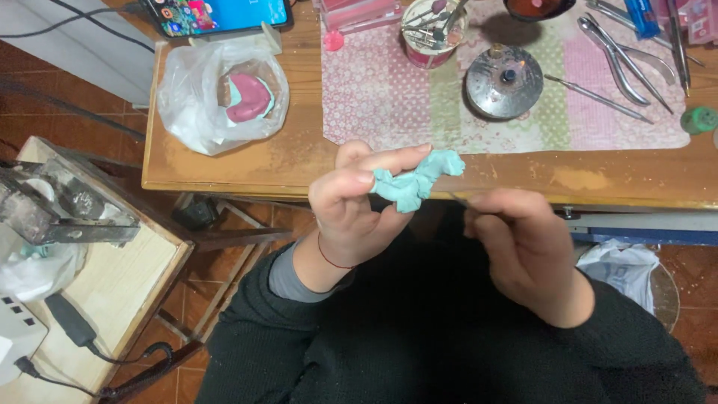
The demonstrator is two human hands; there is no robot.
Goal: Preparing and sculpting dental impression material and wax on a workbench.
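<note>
Head view: left hand (pixel 345 206) holds a soft turquoise lump of putty-like material (pixel 416 182) above the lap, just in front of the wooden bench (pixel 299 153); its grip pinches the lump between thumb and fingers, raised as if to keep it clear for working. Right hand (pixel 523 247) sits just beside it, fingers curled together; whether they touch the lump cannot be told. On the bench: a clear plastic bag (pixel 194 105) with a pink-and-turquoise mould, a patterned cloth mat (pixel 381 97), steel pliers (pixel 621 56).
</note>
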